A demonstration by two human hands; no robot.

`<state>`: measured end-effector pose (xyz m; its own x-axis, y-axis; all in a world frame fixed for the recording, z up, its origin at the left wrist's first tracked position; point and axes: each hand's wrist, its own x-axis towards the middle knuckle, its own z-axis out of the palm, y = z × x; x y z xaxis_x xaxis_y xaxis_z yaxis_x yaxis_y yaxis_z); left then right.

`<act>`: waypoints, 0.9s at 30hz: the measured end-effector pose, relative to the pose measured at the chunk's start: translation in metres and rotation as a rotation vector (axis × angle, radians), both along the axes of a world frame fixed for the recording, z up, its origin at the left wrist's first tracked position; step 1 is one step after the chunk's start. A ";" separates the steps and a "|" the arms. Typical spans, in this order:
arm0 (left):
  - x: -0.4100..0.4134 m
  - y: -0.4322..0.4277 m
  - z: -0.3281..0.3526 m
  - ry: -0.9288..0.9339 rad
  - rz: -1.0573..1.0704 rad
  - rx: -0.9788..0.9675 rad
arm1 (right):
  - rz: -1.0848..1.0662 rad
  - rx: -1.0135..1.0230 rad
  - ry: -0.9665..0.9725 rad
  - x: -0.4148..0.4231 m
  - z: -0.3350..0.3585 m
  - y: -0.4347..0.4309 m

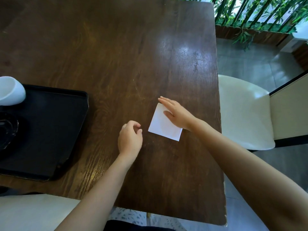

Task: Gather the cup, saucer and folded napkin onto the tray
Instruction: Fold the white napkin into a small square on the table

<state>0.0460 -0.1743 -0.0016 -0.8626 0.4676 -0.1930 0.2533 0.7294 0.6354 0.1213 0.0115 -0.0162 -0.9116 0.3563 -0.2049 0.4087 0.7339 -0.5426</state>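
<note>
Both bare forearms reach up from the bottom of the frame over the dark wooden table point(116, 55). Just right of centre lies the folded napkin point(160, 125), a white square flat on the wood, turned a little so one corner points to the lower right. Right hand point(176, 114) is on it now, fingers straight and together, palm down, flat across the napkin's upper right edge, thumb resting on the paper. Nothing pinched there, just a flat press. Left hand point(130, 139) sits just left of the napkin, apart from it, fingers loosely curled with the thumb near the fingertips, holding nothing.

Over at the left edge of the frame, well apart from the napkin, is the black tray point(55, 127). White cup point(10, 90) stands at the tray's upper left corner, cut off by the frame edge. Below it on the tray is a dark glassy saucer point(8, 129), only partly in view.

Lower left, a pale chair seat point(33, 212); at the right, a cream chair point(241, 110) beside the table, and green bamboo point(258, 12) in the upper right.
</note>
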 end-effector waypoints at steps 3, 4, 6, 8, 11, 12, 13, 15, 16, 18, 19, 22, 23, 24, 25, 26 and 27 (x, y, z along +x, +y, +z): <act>0.019 0.006 0.006 0.183 -0.201 0.144 | -0.102 0.144 0.001 -0.005 0.006 0.008; 0.026 0.012 0.006 0.203 -0.270 0.152 | -0.118 0.173 -0.029 -0.007 0.007 0.011; 0.036 0.021 0.001 0.205 -0.332 0.125 | -0.120 0.179 -0.117 -0.011 0.010 0.014; 0.038 0.025 -0.007 0.197 -0.352 0.072 | -0.131 0.136 -0.194 -0.015 0.013 0.016; 0.038 0.024 -0.016 0.206 -0.392 0.014 | -0.170 0.043 -0.283 -0.021 0.019 0.020; 0.039 0.023 -0.017 0.211 -0.398 0.010 | -0.180 0.024 -0.314 -0.024 0.022 0.022; 0.039 0.023 -0.017 0.213 -0.397 0.009 | -0.173 0.022 -0.351 -0.027 0.026 0.023; 0.040 0.022 -0.018 0.208 -0.384 0.016 | -0.119 0.035 -0.443 -0.031 0.032 0.027; 0.041 0.021 -0.019 0.205 -0.375 0.022 | -0.093 0.040 -0.484 -0.032 0.034 0.028; 0.041 0.021 -0.019 0.167 -0.347 0.036 | -0.078 0.039 -0.526 -0.029 0.037 0.028; 0.042 0.022 -0.019 0.127 -0.317 0.038 | -0.083 0.039 -0.533 -0.027 0.038 0.027; 0.042 0.028 -0.012 -0.162 -0.063 0.093 | -0.092 0.027 -0.520 -0.019 0.039 0.023; 0.042 0.032 -0.008 -0.308 0.072 0.149 | -0.103 0.013 -0.509 -0.016 0.039 0.021; 0.042 0.034 -0.005 -0.446 0.207 0.223 | -0.120 -0.006 -0.501 -0.013 0.039 0.020; 0.042 0.036 -0.001 -0.554 0.322 0.292 | -0.140 -0.032 -0.491 -0.010 0.039 0.020; 0.043 0.037 0.001 -0.631 0.411 0.348 | -0.165 -0.063 -0.478 -0.007 0.040 0.019; 0.044 0.037 0.004 -0.692 0.480 0.395 | -0.194 -0.096 -0.460 -0.003 0.040 0.019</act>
<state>0.0896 -0.1373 0.0020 -0.7332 0.2319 -0.6392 -0.5473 0.3566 0.7571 0.1181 0.0306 0.0242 -0.6385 0.4696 -0.6097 0.7449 0.5764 -0.3361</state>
